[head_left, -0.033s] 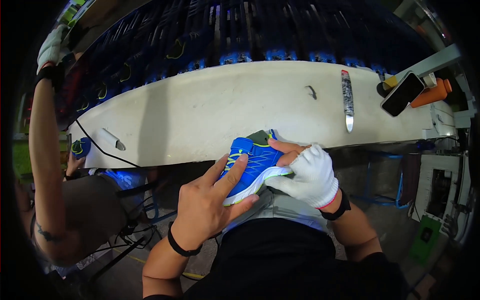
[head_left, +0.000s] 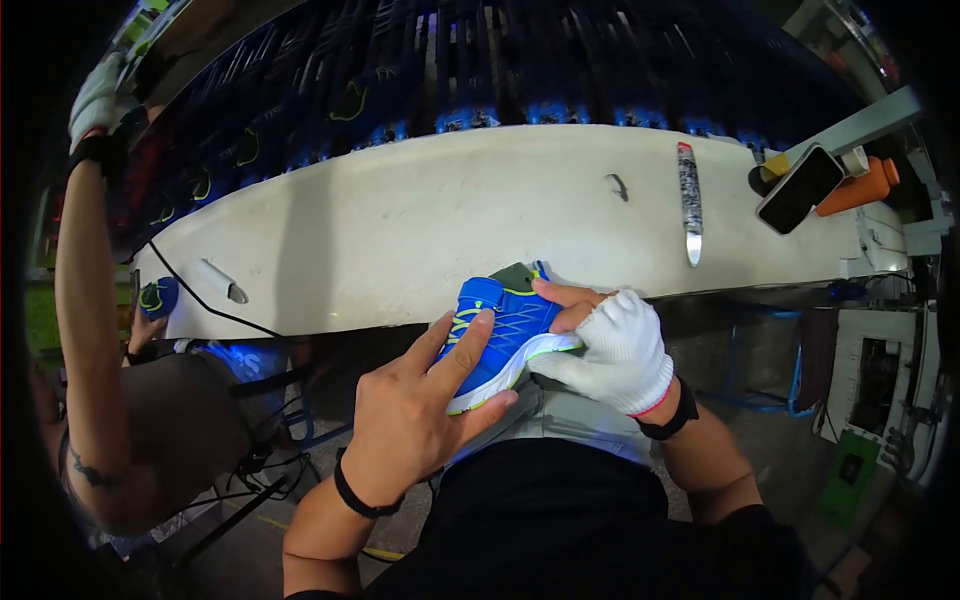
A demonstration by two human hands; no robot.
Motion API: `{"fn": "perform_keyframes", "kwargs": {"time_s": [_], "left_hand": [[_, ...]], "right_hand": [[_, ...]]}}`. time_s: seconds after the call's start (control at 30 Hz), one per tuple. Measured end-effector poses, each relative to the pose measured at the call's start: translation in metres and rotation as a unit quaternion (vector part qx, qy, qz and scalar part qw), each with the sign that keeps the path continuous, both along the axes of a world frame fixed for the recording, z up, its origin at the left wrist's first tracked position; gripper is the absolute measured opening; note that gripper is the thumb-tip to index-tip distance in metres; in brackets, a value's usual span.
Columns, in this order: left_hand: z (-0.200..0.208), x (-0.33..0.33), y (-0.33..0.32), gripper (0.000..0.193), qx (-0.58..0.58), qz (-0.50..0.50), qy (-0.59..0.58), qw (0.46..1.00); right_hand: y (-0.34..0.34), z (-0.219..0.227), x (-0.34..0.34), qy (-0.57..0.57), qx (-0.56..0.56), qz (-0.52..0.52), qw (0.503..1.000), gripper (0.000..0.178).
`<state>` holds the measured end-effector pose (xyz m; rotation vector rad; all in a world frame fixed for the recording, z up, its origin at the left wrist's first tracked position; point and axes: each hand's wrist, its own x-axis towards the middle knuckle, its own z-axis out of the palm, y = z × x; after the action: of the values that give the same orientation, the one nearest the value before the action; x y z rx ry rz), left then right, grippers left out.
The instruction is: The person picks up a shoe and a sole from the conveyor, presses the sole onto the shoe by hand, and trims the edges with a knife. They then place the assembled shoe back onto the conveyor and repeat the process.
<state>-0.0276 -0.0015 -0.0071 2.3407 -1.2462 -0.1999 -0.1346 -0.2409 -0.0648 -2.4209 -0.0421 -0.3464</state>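
Note:
A blue sports shoe (head_left: 503, 340) with a white sole and lime-green trim is held over my lap at the table's near edge, tilted on its side. My bare left hand (head_left: 412, 408) grips its front part, fingers over the laces and thumb along the sole. At the heel end, my right hand (head_left: 617, 348), in a white glove that leaves some fingertips bare, pinches the collar and sole. A grey-green piece (head_left: 514, 277) shows at the shoe's opening. The toe is partly hidden by my left hand.
On the white table (head_left: 400, 230) lie a wrapped-handle knife (head_left: 690, 200), a dark scrap (head_left: 617, 187), a phone (head_left: 803, 188) beside an orange bottle (head_left: 862, 187), and a white tube (head_left: 221, 280) near a black cable. Behind runs a roller conveyor (head_left: 490, 60). At left, a co-worker's arm (head_left: 90, 300) reaches forward.
The whole view has shifted very slightly. Both hands keep the same hold on the shoe.

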Motion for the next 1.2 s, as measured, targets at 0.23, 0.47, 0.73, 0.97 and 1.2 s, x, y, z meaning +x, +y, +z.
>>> {"fn": "perform_keyframes", "kwargs": {"time_s": [0.23, 0.47, 0.73, 0.97, 1.2], "left_hand": [[0.031, -0.005, -0.039, 0.074, -0.138, -0.057, 0.048, 0.988], [-0.059, -0.032, -0.079, 0.056, -0.356, -0.071, 0.013, 0.932], [-0.077, -0.040, -0.078, 0.032, -0.410, -0.049, 0.015, 0.911], [-0.074, -0.023, -0.074, 0.028, -0.397, -0.061, 0.029, 0.915], [-0.089, 0.003, -0.054, 0.043, -0.361, -0.085, 0.036, 0.928]], "right_hand": [[-0.011, 0.038, -0.019, -0.041, -0.093, -0.086, 0.991, 0.085], [-0.031, 0.038, -0.042, -0.107, 0.181, -0.007, 0.978, 0.096], [-0.032, 0.036, -0.044, -0.091, 0.134, -0.019, 0.987, 0.088], [-0.041, 0.045, -0.029, -0.095, 0.217, 0.057, 0.970, 0.064], [-0.033, 0.032, -0.024, -0.184, 0.176, 0.062, 0.965, 0.055]]}}
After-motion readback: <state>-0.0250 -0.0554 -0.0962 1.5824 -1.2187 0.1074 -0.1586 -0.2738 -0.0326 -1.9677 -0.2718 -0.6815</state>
